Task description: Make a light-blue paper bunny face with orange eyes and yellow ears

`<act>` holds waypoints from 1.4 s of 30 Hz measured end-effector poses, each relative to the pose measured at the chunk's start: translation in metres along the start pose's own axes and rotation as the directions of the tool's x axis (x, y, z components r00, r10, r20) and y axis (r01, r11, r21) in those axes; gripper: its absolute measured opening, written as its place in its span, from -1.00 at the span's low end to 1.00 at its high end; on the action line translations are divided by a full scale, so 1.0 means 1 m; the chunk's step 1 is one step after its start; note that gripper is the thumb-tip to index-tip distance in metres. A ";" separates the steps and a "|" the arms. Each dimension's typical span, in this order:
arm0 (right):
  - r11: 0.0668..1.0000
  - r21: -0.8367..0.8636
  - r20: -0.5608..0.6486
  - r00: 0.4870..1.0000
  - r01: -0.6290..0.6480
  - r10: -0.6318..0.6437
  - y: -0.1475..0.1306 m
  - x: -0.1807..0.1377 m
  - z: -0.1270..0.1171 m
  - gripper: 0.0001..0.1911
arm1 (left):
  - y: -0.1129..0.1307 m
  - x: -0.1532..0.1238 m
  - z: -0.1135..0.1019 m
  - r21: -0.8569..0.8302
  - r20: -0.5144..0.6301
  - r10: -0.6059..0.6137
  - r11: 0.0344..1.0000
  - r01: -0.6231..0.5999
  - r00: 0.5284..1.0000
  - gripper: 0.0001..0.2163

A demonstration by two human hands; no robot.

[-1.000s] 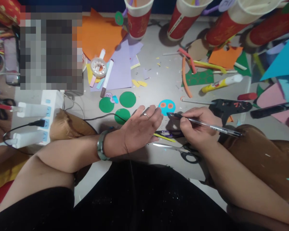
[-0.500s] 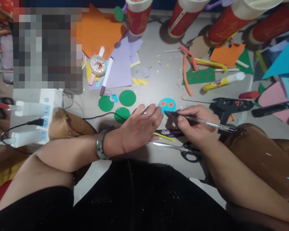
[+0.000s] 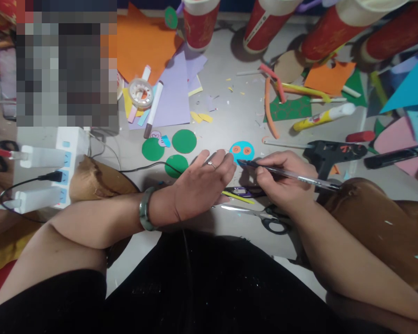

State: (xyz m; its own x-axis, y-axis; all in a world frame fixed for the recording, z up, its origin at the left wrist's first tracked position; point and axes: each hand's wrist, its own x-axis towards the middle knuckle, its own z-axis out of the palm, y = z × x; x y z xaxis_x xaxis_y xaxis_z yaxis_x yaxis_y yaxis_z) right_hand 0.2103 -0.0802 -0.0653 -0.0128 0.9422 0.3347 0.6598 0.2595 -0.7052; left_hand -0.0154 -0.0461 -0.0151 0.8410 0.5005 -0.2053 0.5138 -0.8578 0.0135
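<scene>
A small blue paper disc [image 3: 241, 144] with two orange dots on it lies flat on the table. My right hand [image 3: 290, 174] is closed around a pen [image 3: 320, 183], its tip at the disc's lower edge. Palm down, my left hand [image 3: 204, 188] rests with fingers stretched out, fingertips just beside the disc's left edge. To its left are three green paper discs [image 3: 184, 141], one partly behind the hand. A thin yellow strip [image 3: 240, 198] and black-handled scissors [image 3: 274, 226] lie below, between my hands.
A black glue gun [image 3: 325, 155] and a yellow glue stick [image 3: 320, 118] lie on the right. Red paper cups [image 3: 201, 25] stand along the back. Purple paper [image 3: 176, 99] carries markers and a tape roll [image 3: 140, 93]. At left is a power strip [image 3: 68, 157] with cables.
</scene>
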 end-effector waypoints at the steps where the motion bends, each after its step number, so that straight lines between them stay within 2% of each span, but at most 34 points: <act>1: 1.000 0.001 0.000 1.000 0.001 -0.001 0.000 0.000 0.000 -0.89 | 0.000 0.000 0.000 -0.003 -0.001 0.000 1.000 0.000 1.000 -0.38; 7: 0.999 0.001 -0.025 0.999 0.040 -0.040 -0.002 0.003 0.001 -0.91 | 0.000 0.000 0.001 -0.003 -0.010 0.002 1.000 -0.002 1.000 -0.38; 15: 1.000 -0.024 -0.014 1.000 0.019 -0.019 -0.004 0.005 -0.001 -0.94 | -0.001 0.000 -0.003 -0.003 0.009 0.004 1.000 -0.004 1.000 -0.41; 23: 0.993 -0.007 0.050 0.991 -0.121 0.121 -0.001 0.005 -0.003 -0.93 | -0.002 0.001 -0.008 -0.045 0.054 0.008 0.999 -0.006 0.998 -0.42; 35: 0.996 -0.023 0.014 0.996 -0.083 0.084 0.001 0.004 -0.005 -0.95 | -0.002 0.000 -0.004 -0.019 0.041 0.015 1.000 -0.014 0.999 -0.36; 42: 0.994 -0.048 0.005 0.996 -0.093 0.093 0.000 0.005 -0.005 -0.95 | -0.004 0.000 -0.002 -0.012 0.025 0.031 0.999 -0.031 0.999 -0.39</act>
State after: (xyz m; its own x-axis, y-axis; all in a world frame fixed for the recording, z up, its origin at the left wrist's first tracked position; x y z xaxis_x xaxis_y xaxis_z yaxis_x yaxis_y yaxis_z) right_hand 0.2142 -0.0769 -0.0602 0.0452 0.9634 0.2643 0.6934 0.1602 -0.7025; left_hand -0.0173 -0.0424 -0.0134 0.8523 0.4703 -0.2290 0.4894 -0.8715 0.0314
